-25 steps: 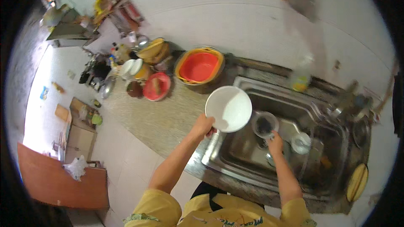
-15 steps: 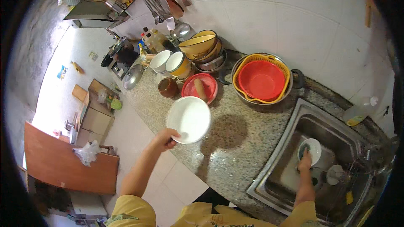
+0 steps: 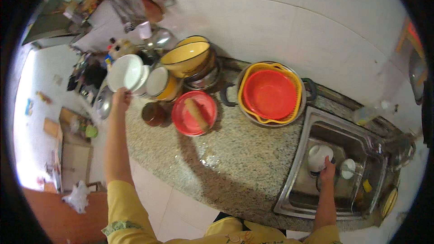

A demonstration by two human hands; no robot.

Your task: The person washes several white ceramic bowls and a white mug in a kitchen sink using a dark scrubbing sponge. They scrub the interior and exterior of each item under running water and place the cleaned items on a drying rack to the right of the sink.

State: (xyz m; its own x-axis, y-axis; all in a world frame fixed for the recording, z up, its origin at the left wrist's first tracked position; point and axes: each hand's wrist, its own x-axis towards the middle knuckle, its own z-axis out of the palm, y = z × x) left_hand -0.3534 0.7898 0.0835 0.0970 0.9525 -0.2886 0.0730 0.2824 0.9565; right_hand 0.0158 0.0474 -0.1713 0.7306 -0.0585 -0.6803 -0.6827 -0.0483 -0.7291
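Note:
My left hand (image 3: 120, 99) is closed on the rim of a white bowl (image 3: 122, 74), held out at the far left of the counter. It overlaps a stack of white bowls (image 3: 144, 82), and I cannot tell whether they touch. Beside them stands a yellow container with a white top (image 3: 159, 84). Down in the steel sink (image 3: 289, 178), my right hand (image 3: 327, 174) grips a second white bowl (image 3: 319, 154), tilted so that its rounded outside shows. A dark patch, too unclear to name, shows by those fingers. Another small white dish (image 3: 348, 168) lies nearby in the sink.
Yellow enamel bowls (image 3: 186, 61) are stacked by the wall. A red plate (image 3: 180, 119) bears a rolling pin (image 3: 195, 114), with a brown pot (image 3: 153, 114) to its left. A two-handled pan (image 3: 242, 114) holds a yellow basket and red basin (image 3: 270, 95). In the sink lies a yellow sponge (image 3: 367, 185).
My left hand has carried its white bowl away to the far left, beside the bowl stack. In the sink, the other bowl has tipped over, its inside no longer showing. The view has shifted.

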